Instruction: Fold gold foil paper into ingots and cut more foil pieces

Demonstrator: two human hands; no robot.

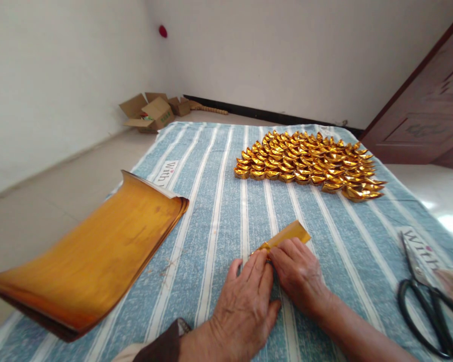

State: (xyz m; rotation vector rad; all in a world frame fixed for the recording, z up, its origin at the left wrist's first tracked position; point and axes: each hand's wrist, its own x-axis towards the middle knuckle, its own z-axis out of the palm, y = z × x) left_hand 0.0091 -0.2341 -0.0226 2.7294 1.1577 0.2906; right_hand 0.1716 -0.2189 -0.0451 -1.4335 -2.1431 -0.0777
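Observation:
A narrow folded strip of gold foil paper [292, 231] lies at an angle on the striped cloth, under both hands. My left hand [245, 296] presses on its near left end, fingers close together and pointing away from me. My right hand [296, 271] has its fingers curled on the strip's middle, just beside the left fingertips. The strip's far right end sticks out past the right knuckles. The part beneath the fingers is hidden. Beyond the hands stand several folded gold paper ingots [302, 156], packed in rows. A stack of gold paper sheets [98, 246] lies to the left.
Black-handled scissors [419, 281] lie partly open at the right edge. A blue and white striped cloth [196, 226] covers the table. On the floor behind it are open cardboard boxes [158, 113]. A reddish-brown door [426, 110] stands at the far right.

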